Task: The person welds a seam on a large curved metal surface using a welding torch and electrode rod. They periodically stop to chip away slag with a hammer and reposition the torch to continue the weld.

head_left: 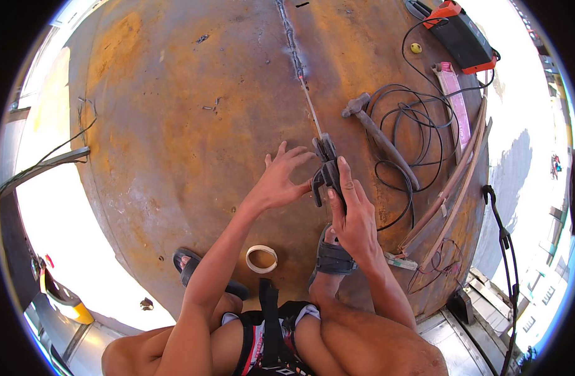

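Observation:
My right hand [355, 219] is wrapped round a black welding electrode holder [328, 166], its index finger laid along the handle. A thin welding electrode [310, 103] is clamped in the holder's jaws, and its far tip, tinged pink, meets the near end of a rough weld seam [289, 31]. Beside the holder, my left hand [281, 178] has its fingers spread; its thumb tip reaches the holder's lever, though I cannot tell if it presses. Both lie over a rusty steel plate [175, 144]. Right of the holder rests a hammer [383, 141].
A black cable [419, 113] lies coiled at the right, near an orange-and-black welding machine [466, 41]. A pink packet [453, 100] and wooden strips [447, 188] lie along the plate's right side. A pale ring [261, 271] sits between my sandalled feet. Curved plate edges drop off left and right.

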{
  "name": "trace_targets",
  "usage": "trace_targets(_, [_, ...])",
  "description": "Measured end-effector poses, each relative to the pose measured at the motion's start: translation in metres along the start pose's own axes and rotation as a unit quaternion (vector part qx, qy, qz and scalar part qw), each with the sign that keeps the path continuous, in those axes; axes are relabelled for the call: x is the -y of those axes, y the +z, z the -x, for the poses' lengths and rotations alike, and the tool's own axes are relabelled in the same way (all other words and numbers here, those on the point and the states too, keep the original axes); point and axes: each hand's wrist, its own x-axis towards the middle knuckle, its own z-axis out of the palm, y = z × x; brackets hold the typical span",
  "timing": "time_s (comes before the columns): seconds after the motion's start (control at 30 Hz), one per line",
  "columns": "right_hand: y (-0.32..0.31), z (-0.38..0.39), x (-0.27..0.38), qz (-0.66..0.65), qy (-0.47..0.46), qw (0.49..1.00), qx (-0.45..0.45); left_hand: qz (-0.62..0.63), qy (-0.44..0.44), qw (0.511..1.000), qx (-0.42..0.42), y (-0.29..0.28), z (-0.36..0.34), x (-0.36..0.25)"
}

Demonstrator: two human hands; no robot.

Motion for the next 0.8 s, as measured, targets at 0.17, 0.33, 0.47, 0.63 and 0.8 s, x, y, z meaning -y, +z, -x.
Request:
trace_targets(0.17, [0.0003, 0.0005, -0.0004, 0.004, 0.004, 1.0, 0.003, -0.002, 0.005, 1.0, -0.004, 0.0006, 0.0001, 0.0009])
trace_targets(0.33, [-0.0004, 0.0008, 0.0005, -0.001, 0.005, 1.0, 0.003, 0.002, 0.018, 1.0, -0.008, 0.001, -0.0013, 0.0024])
trace_targets(0.47, [0.0007, 0.0006, -0.0002, -0.004, -0.002, 1.0, -0.002, 0.011, 0.024, 1.0, -0.016, 0.0018, 0.0001, 0.0026])
trace_targets(0.63, [0.0, 0.0007, -0.0001, 0.001, 0.0, 1.0, 0.001, 0.005, 0.007, 1.0, -0.004, 0.0016, -0.0003, 0.0023])
trace_targets(0.8, [0.0, 0.0006, 0.0006, 0.006, 0.004, 1.0, 0.004, 0.003, 0.007, 1.0, 0.0, 0.0006, -0.0009, 0.0017])
